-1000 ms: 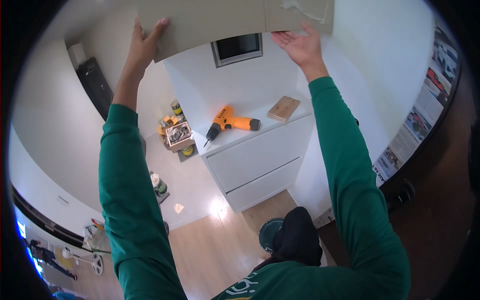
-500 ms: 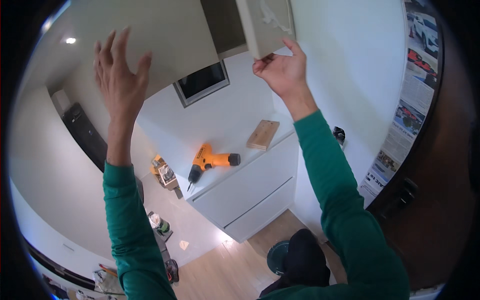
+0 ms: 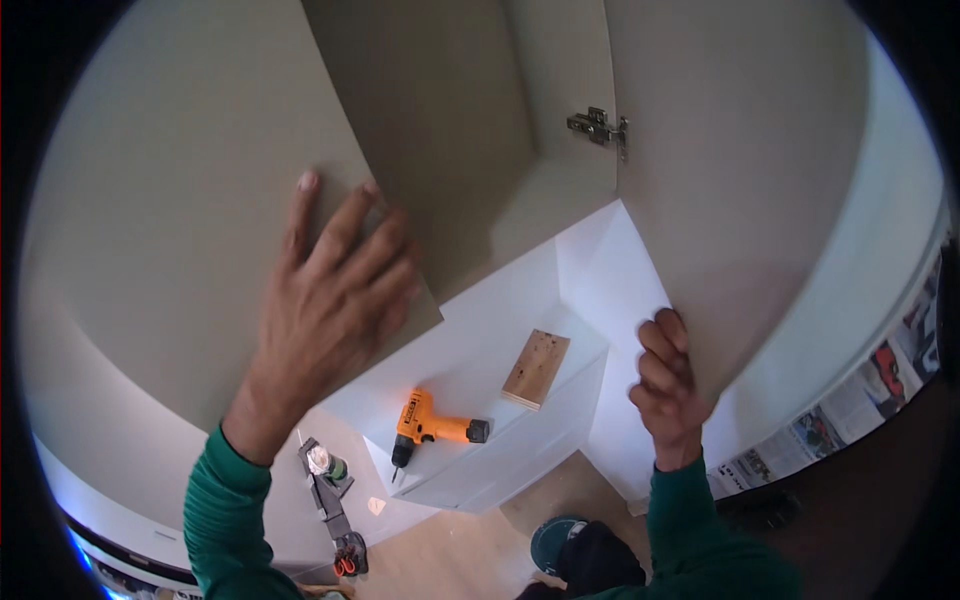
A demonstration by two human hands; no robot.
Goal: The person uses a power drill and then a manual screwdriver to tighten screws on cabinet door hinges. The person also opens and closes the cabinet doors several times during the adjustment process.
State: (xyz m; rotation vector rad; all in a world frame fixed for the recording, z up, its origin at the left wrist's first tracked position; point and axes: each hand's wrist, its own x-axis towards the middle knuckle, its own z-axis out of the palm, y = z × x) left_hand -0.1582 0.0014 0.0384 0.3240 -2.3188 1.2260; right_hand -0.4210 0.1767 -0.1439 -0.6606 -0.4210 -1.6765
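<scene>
Overhead, a beige wall cabinet stands with its right side exposed. Its right door is swung outward on a metal hinge. My right hand has its fingers curled round the lower edge of that door. On the left door lies my left hand, fingers spread over its front near the free edge and slightly blurred. Below, an orange cordless drill with a bit in its chuck lies on a white drawer unit, beside a small wooden block.
On the floor at lower left are a can-like container and a dark tool with orange-red parts. A round dark green object is next to my leg. Newspaper sheets run along the edge at right.
The right door has swung wide, showing the cabinet's inside and hinge. My right hand moved right and down with it. My left hand came onto the left door. The view has tilted upward.
</scene>
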